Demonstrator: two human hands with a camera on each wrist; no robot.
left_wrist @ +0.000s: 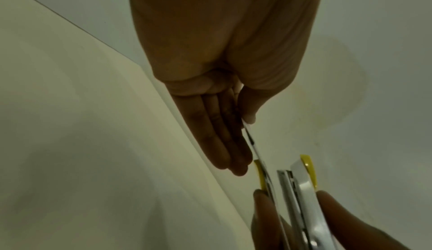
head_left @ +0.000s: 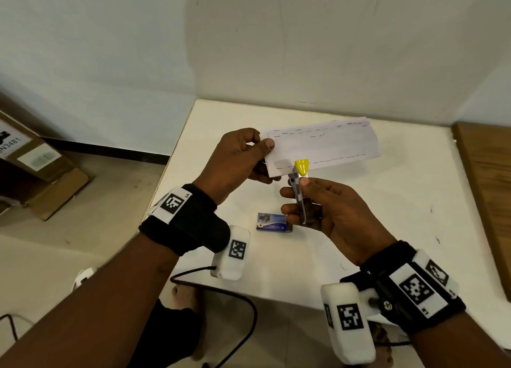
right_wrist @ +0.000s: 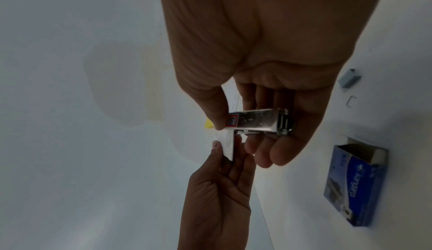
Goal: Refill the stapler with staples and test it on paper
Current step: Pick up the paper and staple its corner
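Observation:
My left hand [head_left: 250,153] pinches the left end of a folded white paper strip [head_left: 326,143] between thumb and fingers, above the white table [head_left: 387,229]. My right hand [head_left: 309,201] grips a small metal stapler [head_left: 300,190] with a yellow tip [head_left: 302,167]. Its jaws straddle the paper's lower left edge. In the left wrist view the stapler [left_wrist: 301,189] stands slightly parted around the paper edge [left_wrist: 251,141]. The right wrist view shows the stapler [right_wrist: 259,122] in my right hand [right_wrist: 245,134] and the paper [right_wrist: 228,145].
A blue staple box [head_left: 272,223] lies on the table below my hands, open at one end [right_wrist: 357,183]. A strip of staples [right_wrist: 350,78] and a loose staple [right_wrist: 351,102] lie near it. A wooden board [head_left: 486,196] is on the right, a cardboard box [head_left: 30,157] on the floor left.

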